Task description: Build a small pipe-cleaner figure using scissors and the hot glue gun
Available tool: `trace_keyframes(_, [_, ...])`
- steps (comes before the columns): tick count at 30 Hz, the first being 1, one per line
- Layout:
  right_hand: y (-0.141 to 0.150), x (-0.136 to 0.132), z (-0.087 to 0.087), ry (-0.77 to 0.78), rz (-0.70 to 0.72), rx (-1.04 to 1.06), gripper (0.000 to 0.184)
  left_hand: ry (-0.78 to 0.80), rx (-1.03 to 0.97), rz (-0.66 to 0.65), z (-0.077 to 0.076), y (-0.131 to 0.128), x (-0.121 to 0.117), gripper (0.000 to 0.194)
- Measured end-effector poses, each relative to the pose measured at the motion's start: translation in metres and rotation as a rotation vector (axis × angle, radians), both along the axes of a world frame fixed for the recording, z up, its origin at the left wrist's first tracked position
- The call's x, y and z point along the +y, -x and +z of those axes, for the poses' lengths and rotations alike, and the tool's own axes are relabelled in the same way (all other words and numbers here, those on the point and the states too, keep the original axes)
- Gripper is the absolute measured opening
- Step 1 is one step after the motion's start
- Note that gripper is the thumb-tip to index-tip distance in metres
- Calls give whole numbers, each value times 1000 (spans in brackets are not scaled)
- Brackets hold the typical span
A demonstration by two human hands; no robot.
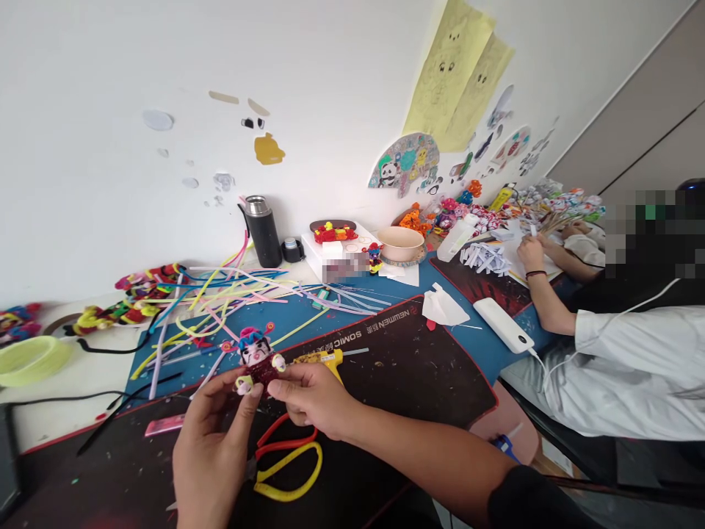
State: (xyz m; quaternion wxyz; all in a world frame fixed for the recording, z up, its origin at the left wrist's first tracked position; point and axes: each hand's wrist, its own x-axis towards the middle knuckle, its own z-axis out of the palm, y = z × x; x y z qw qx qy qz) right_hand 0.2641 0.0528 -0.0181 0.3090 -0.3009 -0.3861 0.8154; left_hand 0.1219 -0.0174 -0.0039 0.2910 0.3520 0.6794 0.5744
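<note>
Between my two hands, above the black mat, is a small pipe-cleaner doll [256, 351] with a white face, a blue and red headpiece and a dark red body. My left hand [216, 433] pinches it from the left, the thumb at its lower side. From the right, my right hand [315, 397] grips the body between thumb and fingers. Scissors [289, 474] with red and yellow handles lie on the mat below, partly covered by my left hand. Just behind my right hand rests a yellow glue gun [330, 360], partly hidden.
Loose pipe cleaners [220, 301] spread over the blue mat. A black thermos [263, 231] stands against the wall, and finished dolls [137, 294] lie at left. To the right are a white power bank [503, 325] with a cable and a co-worker's hand [532, 253] with paper.
</note>
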Motion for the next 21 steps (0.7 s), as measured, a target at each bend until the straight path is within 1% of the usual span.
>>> trace_keyframes(2, [0,0,1,1,3,-2,61,-7,-13,12,-1,-1,0,50])
trace_keyframes(4, [0,0,2,11,2,10,62,-18,-21,51,-4,-1,1,52])
trace_keyframes(7, [0,-1,2,23,7,27,63,-15,-11,91,-8,0,1,52])
trace_keyframes(14, [0,-1,0,-1,19,14,60,2,21,93,-8,0,1,48])
trace_keyframes(21, [-1,-1,-4,-36,30,-14,57,30,24,105,-15,0,1,48])
